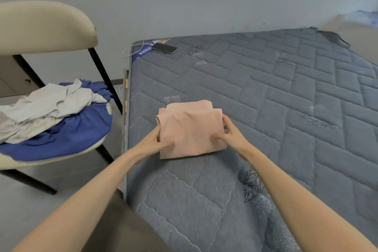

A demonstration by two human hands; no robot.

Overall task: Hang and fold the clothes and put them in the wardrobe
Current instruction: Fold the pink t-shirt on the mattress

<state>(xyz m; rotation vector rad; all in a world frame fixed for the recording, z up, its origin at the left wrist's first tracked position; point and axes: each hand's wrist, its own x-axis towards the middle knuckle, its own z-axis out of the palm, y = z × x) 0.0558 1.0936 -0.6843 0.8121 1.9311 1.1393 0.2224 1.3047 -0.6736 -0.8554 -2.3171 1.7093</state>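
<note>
A pink garment (191,129), folded into a small rectangle, lies on the grey quilted mattress (266,98) near its left edge. My left hand (155,139) grips the fold's left side, thumb on top and fingers tucked under the cloth. My right hand (232,131) pinches the right side, thumb pressed on the pink fabric and fingers along its edge. On the chair (41,26) to the left lie a crumpled white garment (47,108) and a blue garment (67,137) beneath it. No wardrobe is in view.
A black phone (164,48) with a white cable (131,49) rests at the mattress's far left corner. The chair's black legs stand close to the bed's left side. The mattress surface is worn and torn in places. Grey wall behind.
</note>
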